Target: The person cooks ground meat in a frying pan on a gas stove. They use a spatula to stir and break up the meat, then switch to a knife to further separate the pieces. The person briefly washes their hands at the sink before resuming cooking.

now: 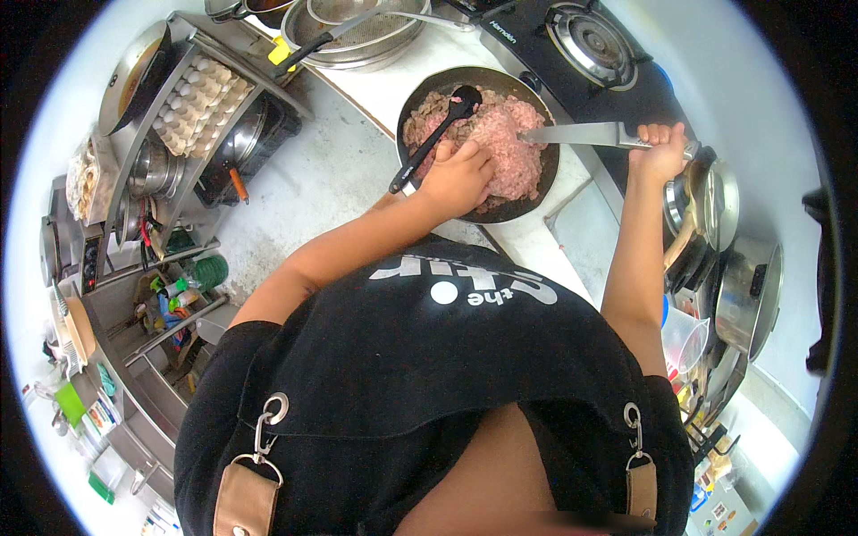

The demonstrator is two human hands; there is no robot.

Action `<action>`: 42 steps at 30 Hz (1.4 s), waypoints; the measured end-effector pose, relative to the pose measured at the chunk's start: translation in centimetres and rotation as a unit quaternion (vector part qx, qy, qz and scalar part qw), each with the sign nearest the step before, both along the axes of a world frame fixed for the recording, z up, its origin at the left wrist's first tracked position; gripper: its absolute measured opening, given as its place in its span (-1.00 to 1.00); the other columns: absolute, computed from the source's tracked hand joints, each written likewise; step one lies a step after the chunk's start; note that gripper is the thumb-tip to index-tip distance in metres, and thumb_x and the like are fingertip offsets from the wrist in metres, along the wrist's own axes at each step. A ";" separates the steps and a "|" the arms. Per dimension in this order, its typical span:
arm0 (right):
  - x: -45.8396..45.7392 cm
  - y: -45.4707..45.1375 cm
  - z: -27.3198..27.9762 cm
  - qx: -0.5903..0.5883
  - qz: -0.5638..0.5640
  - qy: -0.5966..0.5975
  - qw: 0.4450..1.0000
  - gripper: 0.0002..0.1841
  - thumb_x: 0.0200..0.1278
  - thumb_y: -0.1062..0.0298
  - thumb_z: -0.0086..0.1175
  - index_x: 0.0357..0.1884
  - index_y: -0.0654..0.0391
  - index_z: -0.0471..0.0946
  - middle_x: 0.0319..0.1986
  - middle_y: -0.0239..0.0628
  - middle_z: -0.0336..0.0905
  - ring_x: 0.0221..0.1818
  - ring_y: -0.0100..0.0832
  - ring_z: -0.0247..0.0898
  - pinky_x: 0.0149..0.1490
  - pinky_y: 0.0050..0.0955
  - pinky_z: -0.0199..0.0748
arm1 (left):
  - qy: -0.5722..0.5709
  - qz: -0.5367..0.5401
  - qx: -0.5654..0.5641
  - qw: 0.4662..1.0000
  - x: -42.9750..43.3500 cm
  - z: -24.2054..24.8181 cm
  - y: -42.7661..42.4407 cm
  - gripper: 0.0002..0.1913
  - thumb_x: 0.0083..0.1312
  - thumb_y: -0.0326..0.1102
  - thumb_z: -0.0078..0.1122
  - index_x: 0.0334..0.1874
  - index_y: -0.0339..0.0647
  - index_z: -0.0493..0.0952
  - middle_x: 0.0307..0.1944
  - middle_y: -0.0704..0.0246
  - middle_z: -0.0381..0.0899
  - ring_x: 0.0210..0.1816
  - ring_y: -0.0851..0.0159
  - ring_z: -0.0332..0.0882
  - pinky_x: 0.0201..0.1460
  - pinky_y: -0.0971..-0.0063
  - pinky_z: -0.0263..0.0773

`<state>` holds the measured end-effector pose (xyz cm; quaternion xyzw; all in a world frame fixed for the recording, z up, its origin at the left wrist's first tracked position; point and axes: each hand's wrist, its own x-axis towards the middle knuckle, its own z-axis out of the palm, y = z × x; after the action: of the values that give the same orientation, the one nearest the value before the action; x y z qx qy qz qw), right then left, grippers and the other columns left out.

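A large dark frying pan (551,175) sits on the white counter, filled with minced meat. Part of the meat is greyish-brown and crumbled (429,107); a big pink raw lump (513,157) rises at the right. My left hand (461,175) has its fingers curled against the raw lump's left side; its fingertips are partly hidden. In my right hand (658,153) is the handle of a wide-bladed kitchen knife (580,134), whose tip meets the lump's right side. A black cooking spoon (436,144) lies across the pan, its handle over the rim beside my left hand.
A black gas stove (593,43) adjoins the counter, beyond the pan. Metal strainers (355,40) stand at the back. Left, across the floor (288,181), a metal rack holds egg trays (201,107) and pots. Lids and a large steel pot (744,295) line the right side.
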<state>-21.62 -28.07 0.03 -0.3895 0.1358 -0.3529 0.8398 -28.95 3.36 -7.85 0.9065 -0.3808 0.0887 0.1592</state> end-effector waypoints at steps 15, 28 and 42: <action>-4.7 16.4 11.6 -0.222 0.181 -0.034 0.958 -0.79 0.25 0.50 -0.01 -0.52 0.10 0.26 -0.75 -0.44 0.11 -0.71 -0.55 0.02 -0.56 -0.51 0.04 | -0.023 0.028 -0.074 0.997 -0.2 -1.3 0.5 -0.83 0.06 -0.27 0.04 -0.30 0.01 0.56 -0.20 0.58 0.51 -0.01 0.36 0.29 -0.06 0.14 0.10; -3.2 0.3 2.8 0.032 0.057 0.020 0.998 -0.63 0.34 0.25 -0.12 -0.67 -0.04 0.15 -0.76 -0.51 0.00 -0.70 -0.53 -0.05 -0.55 -0.51 0.00 | -0.017 0.012 -0.031 0.999 0.5 -1.6 0.7 -0.65 -0.05 -0.15 0.27 -0.14 0.06 0.59 -0.09 0.60 0.54 -0.02 0.37 0.32 -0.04 0.26 0.13; -3.7 17.5 18.2 -0.256 0.309 -0.161 0.902 -0.77 0.28 0.38 -0.04 -0.55 0.10 0.29 -0.73 -0.42 0.19 -0.66 -0.53 0.12 -0.47 -0.51 0.14 | -0.063 0.052 -0.100 0.992 -0.7 -1.8 0.8 -0.81 0.05 -0.28 0.02 -0.30 0.01 0.56 -0.25 0.62 0.46 -0.08 0.38 0.30 -0.05 0.19 0.08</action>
<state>-25.35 -10.57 18.22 -0.5516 -0.2235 -0.1564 0.7882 -29.70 4.16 -9.66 0.8970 -0.3320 0.1917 0.2202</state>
